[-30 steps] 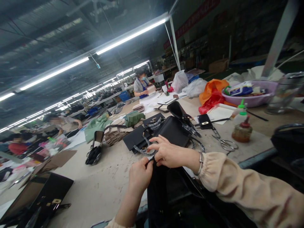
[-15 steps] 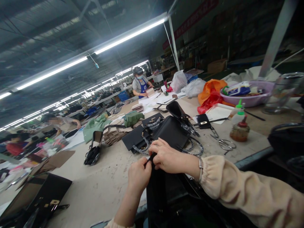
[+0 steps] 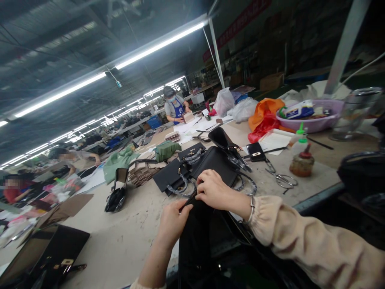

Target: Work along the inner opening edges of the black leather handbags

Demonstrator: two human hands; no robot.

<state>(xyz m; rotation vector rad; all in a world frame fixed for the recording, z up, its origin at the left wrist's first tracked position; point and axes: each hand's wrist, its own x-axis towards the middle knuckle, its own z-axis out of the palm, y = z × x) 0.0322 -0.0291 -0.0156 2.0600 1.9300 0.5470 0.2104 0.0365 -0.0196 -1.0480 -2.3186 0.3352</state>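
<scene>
My left hand [image 3: 174,218] pinches the upper edge of a black bag [image 3: 197,237] between thumb and fingers. Close beside it on the right, my right hand [image 3: 214,189] has its fingers closed on the same edge. The bag hangs in front of me at the table's near edge, and its lower part is dark and hard to make out. Just beyond my hands lie flat black bags [image 3: 215,164] with plastic-wrapped handles.
Scissors [image 3: 284,180], a bottle with brown contents [image 3: 301,162] and a purple basin [image 3: 319,122] are on the right. An open black bag [image 3: 57,249] sits at the lower left. A person [image 3: 176,106] works across the table [image 3: 129,237].
My left hand has shifted slightly left and down, and the gap between my hands has widened a little. Both still grip the black bag's edge. The view has moved slightly.
</scene>
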